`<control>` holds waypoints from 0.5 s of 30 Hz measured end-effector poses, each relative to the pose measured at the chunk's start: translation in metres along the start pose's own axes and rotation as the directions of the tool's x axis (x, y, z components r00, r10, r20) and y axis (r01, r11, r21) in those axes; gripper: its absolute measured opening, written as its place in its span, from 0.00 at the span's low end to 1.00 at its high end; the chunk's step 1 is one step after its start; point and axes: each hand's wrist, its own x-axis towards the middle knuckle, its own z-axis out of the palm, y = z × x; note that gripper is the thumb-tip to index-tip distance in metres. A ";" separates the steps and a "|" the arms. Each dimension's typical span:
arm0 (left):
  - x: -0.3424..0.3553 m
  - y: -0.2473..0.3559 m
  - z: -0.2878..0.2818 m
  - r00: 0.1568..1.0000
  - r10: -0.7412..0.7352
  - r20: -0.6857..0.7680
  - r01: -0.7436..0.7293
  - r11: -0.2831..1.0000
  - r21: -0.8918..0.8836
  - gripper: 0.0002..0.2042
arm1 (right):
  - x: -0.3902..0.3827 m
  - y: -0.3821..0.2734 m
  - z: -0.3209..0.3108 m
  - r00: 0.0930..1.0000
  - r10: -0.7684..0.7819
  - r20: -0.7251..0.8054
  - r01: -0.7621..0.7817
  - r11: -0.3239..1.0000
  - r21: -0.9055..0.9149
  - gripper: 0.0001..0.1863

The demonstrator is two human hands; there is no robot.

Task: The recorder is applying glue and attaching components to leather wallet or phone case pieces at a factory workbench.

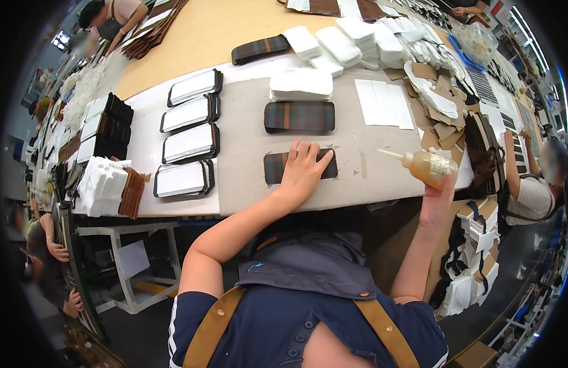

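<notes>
My left hand (301, 175) lies with spread fingers on a dark plaid panel (276, 165) near the table's front edge, at the middle of the view. My right hand (438, 193) grips a translucent squeeze bottle (426, 167) of amber liquid, tilted so its long pale nozzle points left, to the right of the panel. Just beyond the panel lies a stack of plaid pieces (299, 115), with a thick white pad stack (301, 87) behind it. Flat white sheets (382, 104) sit to the right of these.
Four dark-edged white stacks (189, 150) form a column left of centre; taller piles (103, 184) stand farther left. Cardboard scraps (446, 132) and brown material (480, 159) crowd the right. Co-workers (529, 193) work at right, far left and top left (115, 18). Bundled boards (474, 251) sit below the table.
</notes>
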 end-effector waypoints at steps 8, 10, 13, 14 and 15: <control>-0.001 -0.007 -0.005 0.998 -0.038 0.053 0.040 0.999 -0.030 0.23 | -0.016 0.023 0.041 0.983 0.147 0.106 -0.149 0.989 0.005 0.33; -0.003 -0.017 -0.018 0.987 -0.145 0.075 0.161 0.946 -0.283 0.19 | -0.019 0.026 0.047 0.981 0.156 0.116 -0.157 0.988 0.000 0.32; -0.021 -0.032 -0.046 0.949 -0.310 -0.059 0.276 0.906 -0.321 0.16 | -0.024 0.029 0.053 0.981 0.163 0.103 -0.159 0.986 -0.038 0.30; -0.028 -0.038 -0.054 0.948 -0.313 -0.055 0.281 0.905 -0.320 0.16 | -0.026 0.030 0.055 0.984 0.157 0.080 -0.151 0.986 -0.073 0.27; -0.038 -0.043 -0.062 0.926 -0.368 -0.090 0.323 0.891 -0.318 0.13 | -0.030 0.033 0.057 0.983 0.163 0.083 -0.157 0.985 -0.073 0.27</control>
